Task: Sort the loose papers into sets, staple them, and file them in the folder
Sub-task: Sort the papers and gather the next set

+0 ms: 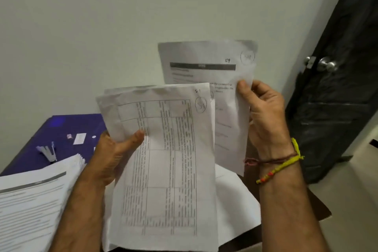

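Observation:
My left hand (114, 155) grips a bundle of papers (167, 170) by its left edge, thumb on the front; the top sheet is a printed table with "51" handwritten at the upper right. My right hand (263, 114) pinches a single sheet (204, 63) by its right edge and holds it up behind the bundle; it has a dark header bar and "59" written on it. A blue folder (61, 129) lies flat at the left. On it rests a stapler (48, 152). A stack of printed papers (30, 206) lies at the lower left.
A white wall rises straight ahead. A black door (337, 88) with a round metal knob (327, 64) stands at the right. More white sheets (237, 200) lie below my hands on a brown surface (319, 208). Small labels are stuck on the folder cover.

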